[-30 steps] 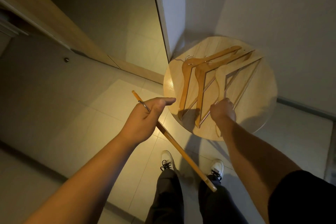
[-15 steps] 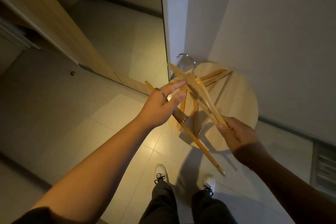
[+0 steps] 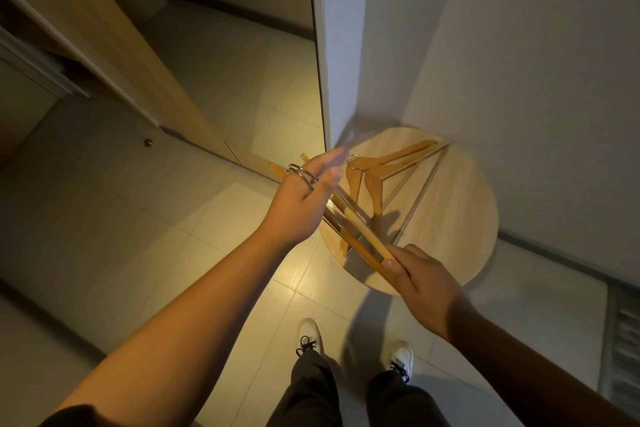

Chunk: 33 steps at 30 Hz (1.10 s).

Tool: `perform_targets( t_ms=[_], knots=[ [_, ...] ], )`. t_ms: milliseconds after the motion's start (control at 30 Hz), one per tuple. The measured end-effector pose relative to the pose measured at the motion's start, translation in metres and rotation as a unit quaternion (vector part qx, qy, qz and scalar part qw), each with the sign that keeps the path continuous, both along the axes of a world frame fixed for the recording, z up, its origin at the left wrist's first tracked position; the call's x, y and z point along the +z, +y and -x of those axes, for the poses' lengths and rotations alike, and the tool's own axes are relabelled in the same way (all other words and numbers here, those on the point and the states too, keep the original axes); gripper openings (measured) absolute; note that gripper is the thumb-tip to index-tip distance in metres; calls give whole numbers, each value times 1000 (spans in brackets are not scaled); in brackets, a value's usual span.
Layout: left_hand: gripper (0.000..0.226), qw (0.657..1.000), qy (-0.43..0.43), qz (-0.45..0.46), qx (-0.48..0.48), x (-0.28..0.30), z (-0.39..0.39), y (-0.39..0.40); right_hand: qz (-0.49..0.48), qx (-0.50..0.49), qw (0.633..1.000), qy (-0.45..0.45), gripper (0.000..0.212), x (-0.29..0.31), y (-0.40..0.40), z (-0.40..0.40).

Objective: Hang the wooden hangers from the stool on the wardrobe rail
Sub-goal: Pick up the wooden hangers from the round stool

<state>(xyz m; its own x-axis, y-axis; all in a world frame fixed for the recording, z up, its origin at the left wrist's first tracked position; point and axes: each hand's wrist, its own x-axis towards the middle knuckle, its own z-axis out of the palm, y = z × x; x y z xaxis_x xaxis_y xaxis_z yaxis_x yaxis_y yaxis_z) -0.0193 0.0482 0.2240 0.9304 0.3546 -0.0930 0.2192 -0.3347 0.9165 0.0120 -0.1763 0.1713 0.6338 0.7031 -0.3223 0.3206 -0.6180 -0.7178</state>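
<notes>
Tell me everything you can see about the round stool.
The stool has a round, flat seat of pale wood with visible grain. It stands on the tiled floor, tucked into a corner beside the white wall. Its legs are hidden beneath the seat. Two wooden hangers with metal hooks lie flat on it, overlapping, and shadows fall across its near side. Neither hand seems to touch it.
</notes>
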Motion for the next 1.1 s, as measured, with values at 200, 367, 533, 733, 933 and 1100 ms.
perform_targets(
  t_ms=[200,367,533,733,933,1100],
  knots=[
    [38,999,16,17,24,-14,0,5,18,27,999,10,18,-12,12,2],
    [37,999,37,34,11,-24,4,10,37,51,995,73,28,-35,21,-3],
    [39,999,44,-4,4,-41,18,24,40,-35,987,148,33,-79,46,-30],
    [43,996,65,-49,23,-70,38,49,99,-136,960,224,53,-138,105,-72],
    [39,996,59,2,64,-76,59,78,224,-192,954,-46,56,-214,97,-85],
    [40,996,75,25,47,-84,72,78,280,-204,938,11,45,-235,94,-80]
  ],
)
